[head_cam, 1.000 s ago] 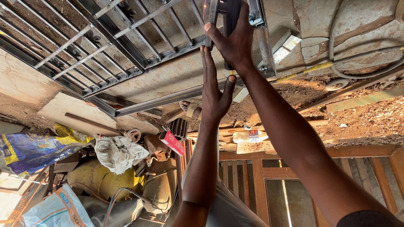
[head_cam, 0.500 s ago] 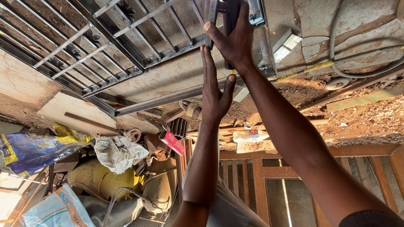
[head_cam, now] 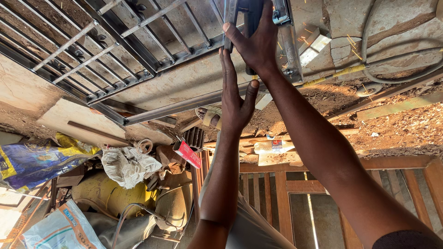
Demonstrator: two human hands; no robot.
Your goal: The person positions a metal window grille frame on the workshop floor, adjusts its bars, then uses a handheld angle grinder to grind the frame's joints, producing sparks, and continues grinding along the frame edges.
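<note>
Grey metal grille [head_cam: 138,55], red box [head_cam: 188,153], blue-yellow sack [head_cam: 32,161], white cloth [head_cam: 129,163].

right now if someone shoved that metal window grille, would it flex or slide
The metal window grille would probably stay stiff: its bars are joined into a frame. It looks heavy for its size, being steel all over, so it would likely scrape more than glide on the rough concrete floor. Flat-lying, it seems unlikely to tip.
</note>
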